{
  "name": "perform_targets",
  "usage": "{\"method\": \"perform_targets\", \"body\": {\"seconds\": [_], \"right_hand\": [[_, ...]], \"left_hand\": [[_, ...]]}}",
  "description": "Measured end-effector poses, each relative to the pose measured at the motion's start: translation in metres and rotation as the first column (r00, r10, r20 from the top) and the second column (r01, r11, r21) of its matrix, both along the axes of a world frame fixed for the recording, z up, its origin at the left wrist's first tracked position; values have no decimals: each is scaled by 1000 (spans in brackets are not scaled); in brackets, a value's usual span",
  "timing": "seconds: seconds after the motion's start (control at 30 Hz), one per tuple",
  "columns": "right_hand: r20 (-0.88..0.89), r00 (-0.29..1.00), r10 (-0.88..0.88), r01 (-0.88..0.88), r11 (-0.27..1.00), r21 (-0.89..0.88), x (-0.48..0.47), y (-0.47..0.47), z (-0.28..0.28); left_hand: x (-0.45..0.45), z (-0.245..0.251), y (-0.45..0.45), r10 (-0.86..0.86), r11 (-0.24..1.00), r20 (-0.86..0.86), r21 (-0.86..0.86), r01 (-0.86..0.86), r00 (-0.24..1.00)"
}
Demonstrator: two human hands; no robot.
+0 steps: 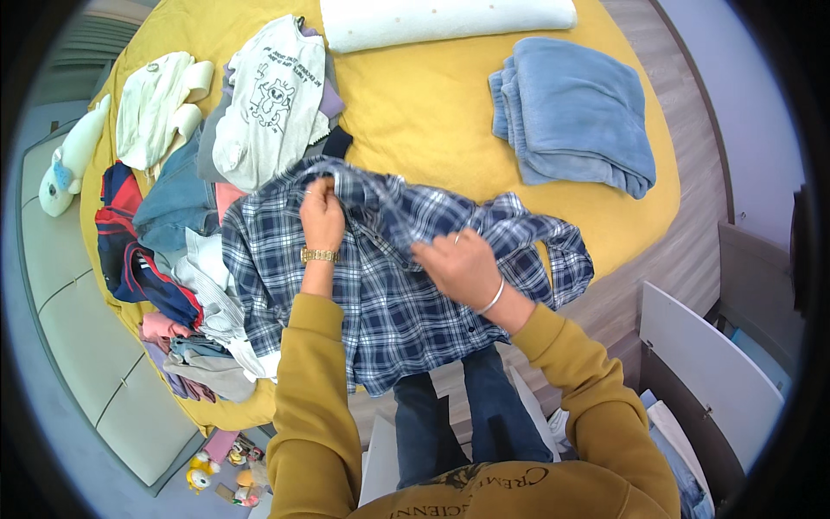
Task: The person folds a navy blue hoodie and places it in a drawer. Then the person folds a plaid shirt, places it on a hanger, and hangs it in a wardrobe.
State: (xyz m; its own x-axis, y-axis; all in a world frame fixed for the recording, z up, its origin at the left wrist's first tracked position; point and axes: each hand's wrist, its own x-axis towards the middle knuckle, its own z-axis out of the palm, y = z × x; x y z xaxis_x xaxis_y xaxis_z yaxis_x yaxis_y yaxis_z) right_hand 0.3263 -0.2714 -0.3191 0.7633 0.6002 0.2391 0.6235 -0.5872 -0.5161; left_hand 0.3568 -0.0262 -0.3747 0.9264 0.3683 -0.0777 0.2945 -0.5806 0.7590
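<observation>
A navy and white plaid button shirt lies spread over the near edge of a bed with a yellow sheet. Near its collar, my left hand grips the fabric beside the button placket. My right hand pinches the shirt's front further right, and the cloth between both hands is slightly blurred. One sleeve hangs toward the right edge of the bed, while the other falls to the left. My fingertips are partly hidden by the folds.
Left of the shirt sit a printed grey sweatshirt, a cream garment, jeans and heaped clothes. A folded blue blanket rests at right, a rolled white blanket at the far side. An open cabinet door juts out lower right.
</observation>
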Motion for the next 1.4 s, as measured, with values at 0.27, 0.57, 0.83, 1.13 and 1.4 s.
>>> {"method": "perform_targets", "body": {"seconds": [0.27, 0.57, 0.83, 1.13, 1.4], "right_hand": [[-274, 934, 230, -181, 964, 194, -84, -6, 56], [-425, 650, 630, -394, 758, 520, -146, 20, 183], [-237, 336, 911, -744, 411, 527, -186, 48, 310], [281, 706, 650, -701, 587, 405, -167, 89, 401], [436, 741, 511, -667, 636, 388, -155, 118, 414]], "left_hand": [[-89, -28, 18, -72, 829, -457, -522, -202, 886], [-166, 102, 35, 216, 338, -336, -855, -393, 917], [-232, 281, 109, 304, 549, 6, -819, -170, 953], [-318, 352, 127, 248, 704, 184, -709, -46, 951], [-347, 337, 92, -34, 843, 122, -529, 94, 992]]}}
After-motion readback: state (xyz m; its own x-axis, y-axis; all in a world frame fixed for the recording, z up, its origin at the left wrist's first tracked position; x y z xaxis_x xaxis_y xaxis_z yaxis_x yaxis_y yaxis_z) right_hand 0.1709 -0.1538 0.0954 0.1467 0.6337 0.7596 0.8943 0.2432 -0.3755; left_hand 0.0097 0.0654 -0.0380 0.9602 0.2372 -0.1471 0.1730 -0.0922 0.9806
